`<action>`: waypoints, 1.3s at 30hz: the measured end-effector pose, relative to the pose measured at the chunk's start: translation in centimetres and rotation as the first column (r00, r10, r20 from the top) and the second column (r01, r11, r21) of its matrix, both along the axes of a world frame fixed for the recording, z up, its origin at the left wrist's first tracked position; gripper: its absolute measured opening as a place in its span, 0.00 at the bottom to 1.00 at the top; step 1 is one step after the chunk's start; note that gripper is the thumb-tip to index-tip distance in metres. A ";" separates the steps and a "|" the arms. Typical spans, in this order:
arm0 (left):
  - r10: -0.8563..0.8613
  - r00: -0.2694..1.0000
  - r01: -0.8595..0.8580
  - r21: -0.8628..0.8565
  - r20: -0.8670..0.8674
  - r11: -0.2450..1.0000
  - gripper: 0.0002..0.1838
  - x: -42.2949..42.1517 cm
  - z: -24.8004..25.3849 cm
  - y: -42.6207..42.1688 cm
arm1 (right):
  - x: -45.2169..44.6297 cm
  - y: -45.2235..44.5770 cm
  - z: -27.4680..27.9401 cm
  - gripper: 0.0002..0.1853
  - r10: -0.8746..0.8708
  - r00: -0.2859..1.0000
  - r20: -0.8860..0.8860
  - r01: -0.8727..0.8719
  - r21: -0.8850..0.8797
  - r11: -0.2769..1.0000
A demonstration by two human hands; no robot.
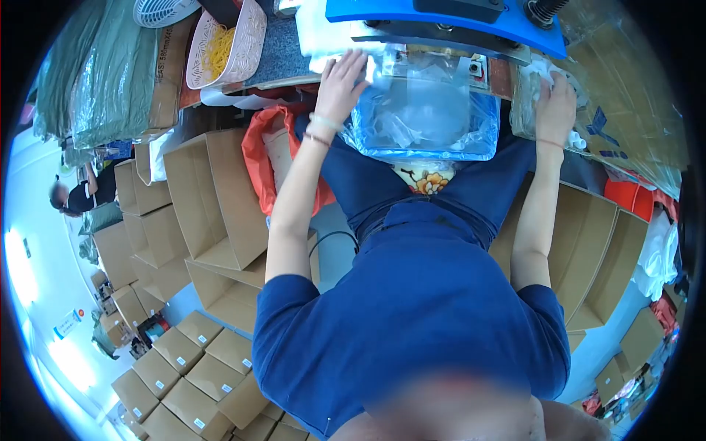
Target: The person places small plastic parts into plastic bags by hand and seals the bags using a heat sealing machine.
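Note:
My left hand (340, 87) lies with its fingers stretched out on white, clear-looking plastic film (318, 37) at the left front of a blue machine (441, 18). My right hand (557, 110) is at the machine's right, its fingers curled down at a whitish plastic bundle (531, 92); what they grip, if anything, is unclear. Between my hands, a clear plastic sheet (423, 70) lies below the machine's dark bar. A tray lined with blue plastic (482, 147) rests at my lap and contains crumpled clear plastic.
A white basket with yellow rubber bands (254, 37) stands at the upper left, near wrapped plastic bundles (110, 81). An orange-red bag (257, 162) is beside my left leg. Open cartons (228, 198) flank me, closed boxes (198, 397) fill the lower left. Another person (92, 191) is far left.

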State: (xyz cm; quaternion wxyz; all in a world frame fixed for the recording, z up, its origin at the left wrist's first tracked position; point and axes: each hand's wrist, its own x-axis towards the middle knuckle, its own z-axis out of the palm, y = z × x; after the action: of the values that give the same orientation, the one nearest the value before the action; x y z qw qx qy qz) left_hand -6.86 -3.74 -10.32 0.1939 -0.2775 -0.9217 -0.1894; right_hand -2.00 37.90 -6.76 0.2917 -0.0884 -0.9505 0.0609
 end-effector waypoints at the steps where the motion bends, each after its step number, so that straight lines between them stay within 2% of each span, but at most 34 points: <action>1: 0.020 1.000 -0.019 0.023 -0.023 1.000 0.13 0.4 -0.2 -0.7 | 0.4 -0.7 1.1 0.12 -0.004 1.000 -0.004 0.004 -0.001 1.000; 3: 0.077 0.994 -0.068 0.109 -0.077 0.992 0.11 1.5 0.3 -1.6 | 2.0 -2.7 3.8 0.13 0.005 0.993 -0.121 -0.052 -0.393 0.918; 4: 0.131 0.986 -0.150 0.219 0.100 0.964 0.10 2.0 1.3 -1.4 | 3.2 -4.3 5.4 0.13 0.010 0.993 -0.115 -0.055 -0.388 0.920; 6: 0.166 0.910 -0.322 0.395 0.381 0.860 0.08 3.4 3.8 -0.5 | 5.0 -7.9 8.5 0.12 0.210 0.976 -0.064 -0.205 -0.616 0.761; 7: 0.168 0.911 -0.322 0.396 0.376 0.860 0.08 4.0 5.2 0.1 | 5.4 -9.3 8.0 0.11 0.338 0.935 -0.102 -0.323 -0.637 0.700; 8: 0.104 0.840 -0.381 0.441 0.533 0.813 0.10 4.5 6.4 0.6 | 5.9 -10.7 7.1 0.11 0.456 0.879 -0.142 -0.428 -0.657 0.621; 9: 0.023 0.742 -0.447 0.468 0.670 0.763 0.11 5.1 7.2 1.1 | 6.1 -12.1 7.1 0.11 0.517 0.846 -0.132 -0.451 -0.695 0.560; 10: -0.069 0.789 -0.348 0.537 0.610 0.768 0.10 5.4 7.5 1.5 | 6.2 -13.3 7.2 0.11 0.576 0.808 -0.126 -0.468 -0.731 0.496; 11: -0.069 0.787 -0.347 0.533 0.613 0.771 0.10 5.7 7.9 1.9 | 6.2 -13.9 8.1 0.11 0.573 0.810 -0.125 -0.464 -0.734 0.496; 13: -0.216 0.700 -0.347 0.588 0.681 0.731 0.09 6.5 8.9 3.0 | 5.7 -14.2 11.6 0.13 0.616 0.758 -0.214 -0.552 -0.713 0.431; 15: -0.288 0.665 -0.324 0.614 0.689 0.720 0.09 6.9 9.7 4.0 | 5.2 -14.4 12.8 0.13 0.627 0.741 -0.240 -0.604 -0.645 0.467; 18: -0.377 0.616 -0.321 0.658 0.691 0.681 0.09 6.9 10.5 4.7 | 4.1 -14.3 12.2 0.12 0.716 0.687 -0.128 -0.655 -0.536 0.533; 19: -0.401 0.546 -0.279 0.611 0.735 0.741 0.09 6.7 10.4 4.6 | 3.8 -13.7 12.4 0.12 0.717 0.685 -0.126 -0.655 -0.538 0.531; 20: -0.416 0.466 -0.230 0.561 0.781 0.795 0.09 6.7 10.2 4.7 | 3.5 -13.0 12.8 0.12 0.767 0.642 0.006 -0.644 -0.540 0.543; 21: -0.511 0.380 -0.218 0.611 0.771 0.761 0.11 6.7 10.0 4.8 | 3.4 -12.5 13.0 0.12 0.798 0.587 0.136 -0.632 -0.539 0.557; 22: -0.512 0.375 -0.211 0.609 0.773 0.765 0.11 6.5 9.7 5.0 | 3.1 -12.2 12.8 0.13 0.810 0.539 0.230 -0.624 -0.537 0.567; 23: -0.593 0.199 -0.311 0.624 0.780 0.717 0.11 6.4 9.1 5.3 | 2.6 -11.9 11.8 0.13 0.807 0.545 0.227 -0.623 -0.533 0.572; 24: -0.667 0.024 -0.415 0.614 0.745 0.671 0.12 6.2 8.4 5.5 | 2.1 -11.8 10.0 0.13 0.811 0.558 0.178 -0.580 -0.614 0.534; 25: -0.710 -0.080 -0.485 0.595 0.700 0.641 0.12 5.8 7.5 5.8 | 1.5 -11.9 9.2 0.14 0.811 0.571 0.128 -0.537 -0.689 0.487; 26: -0.710 -0.078 -0.483 0.596 0.700 0.642 0.12 5.3 6.3 6.3 | 1.0 -11.6 9.0 0.15 0.712 0.652 0.261 -0.337 -0.741 0.580; 27: -0.768 -0.026 -0.590 0.610 0.640 0.529 0.11 4.7 5.0 7.0 | 0.4 -10.8 8.2 0.15 0.712 0.652 0.261 -0.337 -0.742 0.580; 28: -0.815 0.038 -0.685 0.609 0.578 0.400 0.11 4.1 4.1 7.4 | -0.2 -9.1 6.8 0.14 0.556 0.753 0.352 -0.389 -0.444 0.807; 29: -0.793 0.015 -0.702 0.572 0.609 0.425 0.11 3.3 4.7 7.9 | -0.1 -7.5 5.8 0.14 0.375 0.849 0.371 -0.371 -0.086 0.925; 30: -0.796 0.011 -0.704 0.570 0.606 0.424 0.11 2.7 4.3 8.2 | 0.1 -6.6 5.5 0.14 0.372 0.848 0.377 -0.369 -0.084 0.926; 32: -0.822 0.052 -0.733 0.580 0.567 0.354 0.13 1.4 4.1 8.9 | 0.2 -4.8 5.2 0.14 0.105 0.960 0.261 -0.133 0.095 0.987; 33: -0.835 0.073 -0.739 0.592 0.545 0.322 0.14 1.5 4.7 9.4 | -0.4 -3.3 3.5 0.14 0.101 0.961 0.257 -0.129 0.094 0.987; 34: -0.833 0.071 -0.735 0.594 0.548 0.328 0.14 1.7 4.6 9.1 | -1.7 -1.6 0.6 0.12 0.181 0.974 0.136 -0.201 0.152 0.968; 35: -0.810 0.050 -0.702 0.598 0.584 0.387 0.15 1.8 4.3 8.7 | -2.5 -0.7 -1.0 0.10 0.267 0.964 0.015 -0.264 0.219 0.939; 36: -0.787 0.036 -0.670 0.599 0.616 0.439 0.15 1.7 4.1 8.3 | -2.8 -0.6 -0.8 0.10 0.271 0.962 0.010 -0.267 0.220 0.938; 37: -0.674 0.085 -0.538 0.603 0.734 0.589 0.17 1.4 4.4 7.0 | -2.6 -0.6 -0.6 0.11 0.206 0.976 0.068 -0.211 0.073 0.975; 38: -0.544 0.310 -0.458 0.624 0.780 0.634 0.18 0.8 4.2 5.5 | -2.3 -0.6 -0.5 0.12 0.144 0.980 0.139 -0.135 -0.073 0.988; 39: -0.392 0.522 -0.379 0.617 0.758 0.690 0.18 -0.1 3.9 4.0 | -2.1 -0.9 -0.2 0.12 0.145 0.979 0.146 -0.134 -0.079 0.988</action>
State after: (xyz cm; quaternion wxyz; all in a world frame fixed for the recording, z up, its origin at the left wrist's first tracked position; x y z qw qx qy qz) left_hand -6.96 0.26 -6.42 -0.1912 -0.0509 -0.7364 -0.6469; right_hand -4.10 36.98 -6.95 0.2107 -0.0359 -0.9710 0.1068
